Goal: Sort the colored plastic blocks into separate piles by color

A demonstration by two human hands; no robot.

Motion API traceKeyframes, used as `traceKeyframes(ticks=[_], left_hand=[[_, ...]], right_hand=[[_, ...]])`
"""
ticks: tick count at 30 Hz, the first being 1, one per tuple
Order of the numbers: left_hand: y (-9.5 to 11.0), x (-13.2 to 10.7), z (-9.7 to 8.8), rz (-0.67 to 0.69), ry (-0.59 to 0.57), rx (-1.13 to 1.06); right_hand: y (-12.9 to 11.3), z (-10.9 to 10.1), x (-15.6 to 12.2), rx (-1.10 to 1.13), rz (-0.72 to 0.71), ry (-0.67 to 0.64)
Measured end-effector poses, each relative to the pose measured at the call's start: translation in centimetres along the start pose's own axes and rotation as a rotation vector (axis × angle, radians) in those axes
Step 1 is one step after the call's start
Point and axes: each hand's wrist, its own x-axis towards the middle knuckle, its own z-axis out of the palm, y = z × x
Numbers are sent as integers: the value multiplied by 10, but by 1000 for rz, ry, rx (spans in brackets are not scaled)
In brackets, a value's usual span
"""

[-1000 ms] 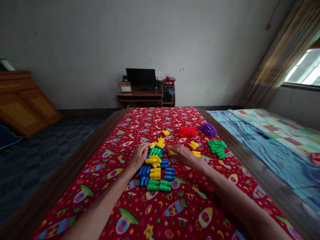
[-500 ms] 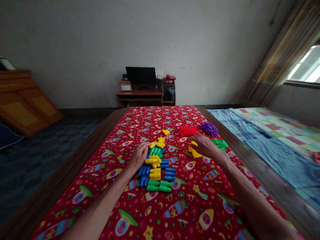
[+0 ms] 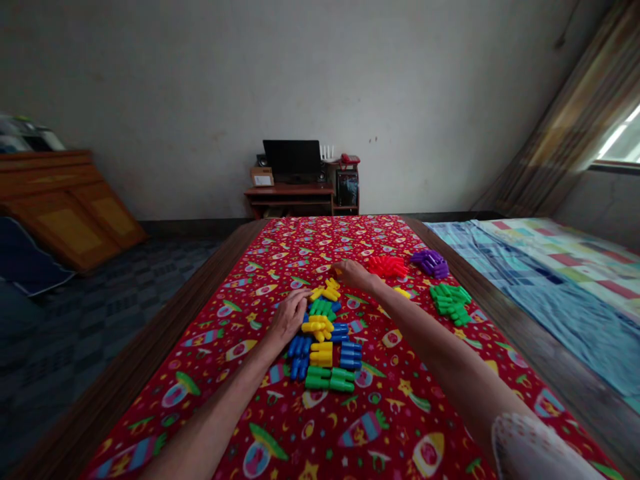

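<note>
In the middle of the red patterned cloth lies a cluster of bullet-shaped plastic building pieces: yellow pieces [image 3: 321, 353], blue pieces [image 3: 351, 355] and green pieces [image 3: 330, 379]. My left hand [image 3: 290, 315] rests at the cluster's left side, its fingers stretched out and its fingertips touching the upper yellow pieces [image 3: 327, 291]. Beyond the cluster's far end, my right hand [image 3: 354, 275] is low over the cloth, fingers bent down around a yellow plastic piece [image 3: 339, 271] that is mostly covered. My right forearm partly hides a few loose yellow pieces [image 3: 402, 292].
Right of the cluster are piles of red pieces [image 3: 388, 266], purple pieces [image 3: 431, 263] and green pieces [image 3: 451, 302]. The cloth [image 3: 240, 400] covers a dark wooden table [image 3: 165, 320]. A bed [image 3: 540, 280] stands along the right, a desk with monitor [image 3: 293, 159] beyond.
My right hand has moved left from the loose yellow pieces to the cluster's far end, over a lone yellow piece. My left hand stays beside the cluster. The view has shifted slightly.
</note>
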Motion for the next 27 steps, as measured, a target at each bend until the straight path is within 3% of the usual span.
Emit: traceKeyframes(ticks=[8, 13, 15, 19, 22, 27], left_hand=[[-1, 1, 1, 8, -6, 21], [-1, 1, -1, 22, -6, 14], [0, 1, -1, 18, -4, 16], [1, 2, -1, 10, -21, 23], [2, 2, -2, 6, -16, 24], [3, 1, -3, 4, -15, 19]], right_hand=[[18, -10, -77, -5, -1, 178], [24, -9, -117, -111, 12, 67], [25, -4, -123, -181, 40, 76], [32, 5, -130, -330, 188, 230], [36, 6, -134, -314, 251, 270], [19, 5, -127, -73, 12, 395]])
